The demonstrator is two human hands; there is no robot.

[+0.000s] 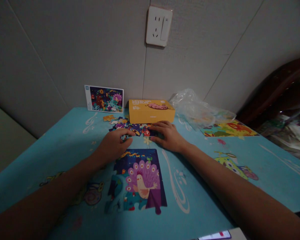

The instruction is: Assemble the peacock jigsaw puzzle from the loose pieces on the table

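A loose pile of puzzle pieces (pixel 120 124) lies in front of a yellow puzzle box. My left hand (pixel 115 142) is at the near left side of the pile, thumb and fingers apart with no piece visible between them. My right hand (pixel 168 136) rests at the pile's right end. Its fingers are spread, and the fingertips touch or lie beside a dark piece with a red patch (pixel 146 132); which one I cannot tell. Nearer to me, between my forearms, lies a joined puzzle section (pixel 142 180) showing a purple peacock, with knobs and notches along its lower edge.
A picture card (pixel 105 99) leans on the wall left of the yellow box (pixel 152 112). Right of the box sit a crumpled clear plastic bag (pixel 192 106) and a colourful picture sheet (pixel 231 129). A phone (pixel 216 235) shows at the near edge of the blue tablecloth (pixel 202 206).
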